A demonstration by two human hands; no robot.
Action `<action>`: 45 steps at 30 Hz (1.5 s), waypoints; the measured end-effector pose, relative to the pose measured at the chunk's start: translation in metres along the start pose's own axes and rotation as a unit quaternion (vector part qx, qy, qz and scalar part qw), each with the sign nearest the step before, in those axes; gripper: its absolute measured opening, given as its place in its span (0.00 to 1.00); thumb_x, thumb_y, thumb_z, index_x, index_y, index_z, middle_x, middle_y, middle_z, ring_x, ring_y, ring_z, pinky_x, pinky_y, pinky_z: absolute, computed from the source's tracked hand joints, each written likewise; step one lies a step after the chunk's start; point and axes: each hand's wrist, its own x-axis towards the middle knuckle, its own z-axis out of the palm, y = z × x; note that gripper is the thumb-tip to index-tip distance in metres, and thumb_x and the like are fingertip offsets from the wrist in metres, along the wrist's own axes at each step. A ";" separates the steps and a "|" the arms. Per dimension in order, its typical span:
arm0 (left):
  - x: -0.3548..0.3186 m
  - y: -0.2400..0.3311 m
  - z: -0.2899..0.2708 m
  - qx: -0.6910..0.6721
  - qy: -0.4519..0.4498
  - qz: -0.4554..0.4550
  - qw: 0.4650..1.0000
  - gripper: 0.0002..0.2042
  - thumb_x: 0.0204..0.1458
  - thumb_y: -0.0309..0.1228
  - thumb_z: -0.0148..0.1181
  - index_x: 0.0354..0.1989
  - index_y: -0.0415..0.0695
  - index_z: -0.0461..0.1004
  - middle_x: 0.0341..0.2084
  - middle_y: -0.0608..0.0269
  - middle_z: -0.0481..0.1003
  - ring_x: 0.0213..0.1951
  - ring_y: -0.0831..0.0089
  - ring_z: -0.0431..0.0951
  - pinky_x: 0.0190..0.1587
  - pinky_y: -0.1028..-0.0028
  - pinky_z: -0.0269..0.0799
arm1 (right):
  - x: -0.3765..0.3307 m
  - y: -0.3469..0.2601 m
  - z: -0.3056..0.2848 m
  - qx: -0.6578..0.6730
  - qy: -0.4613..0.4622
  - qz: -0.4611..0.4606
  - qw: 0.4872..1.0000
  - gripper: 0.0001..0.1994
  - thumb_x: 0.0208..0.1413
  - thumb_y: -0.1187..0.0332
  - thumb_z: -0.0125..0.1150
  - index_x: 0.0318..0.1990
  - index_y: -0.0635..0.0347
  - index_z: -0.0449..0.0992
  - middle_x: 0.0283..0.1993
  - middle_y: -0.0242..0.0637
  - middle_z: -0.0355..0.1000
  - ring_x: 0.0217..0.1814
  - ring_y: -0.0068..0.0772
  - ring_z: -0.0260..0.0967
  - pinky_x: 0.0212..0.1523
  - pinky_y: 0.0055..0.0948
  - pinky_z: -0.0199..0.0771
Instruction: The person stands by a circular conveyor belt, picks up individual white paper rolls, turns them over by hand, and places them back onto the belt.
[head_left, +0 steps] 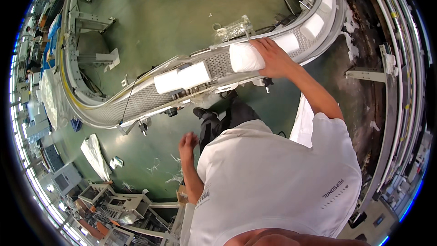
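A curved grey conveyor (pixel 136 102) runs across the view in front of me. My right hand (pixel 272 57) reaches out and grips the right end of a white wrapped pack (pixel 243 58) lying on the belt. A second, longer white pack (pixel 182 78) lies on the belt to the left, apart from the first. More white packs (pixel 313 26) follow along the curve to the upper right. My left hand (pixel 187 143) hangs beside my body over the floor, fingers loosely curled, holding nothing. My white shirt fills the lower middle of the view.
A crumpled clear plastic bag (pixel 233 29) sits on the conveyor's far rail. White sacks and plastic scraps (pixel 96 155) lie on the green floor at the left. Metal frames (pixel 123 202) stand at the lower left, and pipes and rails (pixel 400 86) line the right side.
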 end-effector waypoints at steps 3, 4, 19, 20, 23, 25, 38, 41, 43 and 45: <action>-0.023 0.077 0.076 0.049 -0.159 0.093 0.982 0.18 0.57 0.31 0.60 0.54 0.38 0.70 0.40 0.59 0.77 0.41 0.71 0.77 0.46 0.73 0.73 | 0.004 -0.050 -0.021 0.142 0.012 0.025 0.990 0.43 0.34 0.69 0.67 0.63 0.62 0.56 0.59 0.50 0.61 0.64 0.55 0.56 0.66 0.42 0.58; -0.029 0.098 0.099 0.040 -0.196 0.120 0.972 0.23 0.54 0.30 0.62 0.57 0.39 0.66 0.45 0.56 0.75 0.45 0.69 0.75 0.48 0.72 0.72 | 0.004 -0.061 -0.022 0.189 0.003 0.047 0.981 0.47 0.31 0.67 0.71 0.65 0.60 0.55 0.62 0.50 0.60 0.66 0.53 0.56 0.66 0.41 0.59; -0.082 0.175 0.169 0.030 -0.299 0.292 0.908 0.39 0.56 0.43 0.59 0.69 0.37 0.46 0.65 0.47 0.54 0.66 0.56 0.57 0.65 0.58 0.56 | -0.021 -0.114 0.052 0.898 -0.129 0.061 0.416 0.46 0.35 0.64 0.72 0.65 0.68 0.57 0.60 0.46 0.67 0.61 0.41 0.67 0.62 0.40 0.69; -0.082 0.174 0.166 0.031 -0.295 0.293 0.909 0.38 0.56 0.43 0.59 0.69 0.37 0.47 0.65 0.47 0.55 0.65 0.57 0.58 0.64 0.58 0.57 | -0.021 -0.115 0.051 0.901 -0.131 0.060 0.409 0.46 0.35 0.64 0.72 0.65 0.68 0.57 0.60 0.46 0.67 0.61 0.41 0.67 0.62 0.40 0.69; -0.087 0.174 0.163 0.017 -0.285 0.298 0.911 0.37 0.56 0.42 0.60 0.67 0.37 0.51 0.62 0.48 0.59 0.63 0.59 0.61 0.63 0.59 0.59 | -0.020 -0.116 0.052 0.906 -0.144 0.051 0.395 0.46 0.35 0.62 0.72 0.65 0.68 0.58 0.60 0.47 0.67 0.61 0.42 0.68 0.61 0.41 0.69; -0.090 0.173 0.161 0.006 -0.277 0.302 0.912 0.35 0.55 0.42 0.61 0.66 0.37 0.53 0.61 0.49 0.61 0.62 0.60 0.62 0.62 0.60 0.60 | -0.020 -0.115 0.057 0.906 -0.154 0.042 0.393 0.47 0.35 0.62 0.72 0.65 0.68 0.57 0.60 0.48 0.67 0.61 0.42 0.68 0.61 0.41 0.70; -0.098 0.168 0.151 -0.053 -0.217 0.308 0.925 0.33 0.57 0.42 0.60 0.63 0.34 0.57 0.57 0.52 0.65 0.59 0.63 0.65 0.60 0.62 0.63 | -0.014 -0.134 0.038 0.884 -0.184 0.043 0.428 0.46 0.34 0.65 0.72 0.65 0.68 0.58 0.61 0.47 0.66 0.62 0.41 0.67 0.61 0.40 0.68; -0.090 0.162 0.145 -0.062 -0.202 0.315 0.925 0.38 0.54 0.45 0.62 0.65 0.35 0.53 0.60 0.52 0.62 0.60 0.61 0.64 0.61 0.61 0.62 | -0.012 -0.140 0.030 0.750 -0.105 0.061 0.650 0.44 0.36 0.67 0.71 0.65 0.66 0.58 0.61 0.46 0.66 0.63 0.40 0.65 0.63 0.39 0.65; -0.089 0.161 0.145 -0.065 -0.197 0.326 0.922 0.40 0.53 0.45 0.64 0.66 0.36 0.51 0.61 0.52 0.60 0.61 0.60 0.63 0.61 0.61 0.62 | -0.009 -0.148 0.024 0.554 -0.021 0.047 0.831 0.42 0.37 0.69 0.71 0.64 0.66 0.58 0.61 0.46 0.65 0.63 0.41 0.64 0.63 0.39 0.63; -0.090 0.162 0.148 -0.063 -0.163 0.310 0.934 0.42 0.50 0.41 0.68 0.67 0.38 0.49 0.61 0.50 0.58 0.61 0.59 0.62 0.61 0.60 0.63 | -0.007 -0.161 0.010 0.350 0.027 -0.003 0.936 0.43 0.35 0.70 0.71 0.63 0.65 0.59 0.58 0.48 0.63 0.61 0.49 0.62 0.61 0.42 0.63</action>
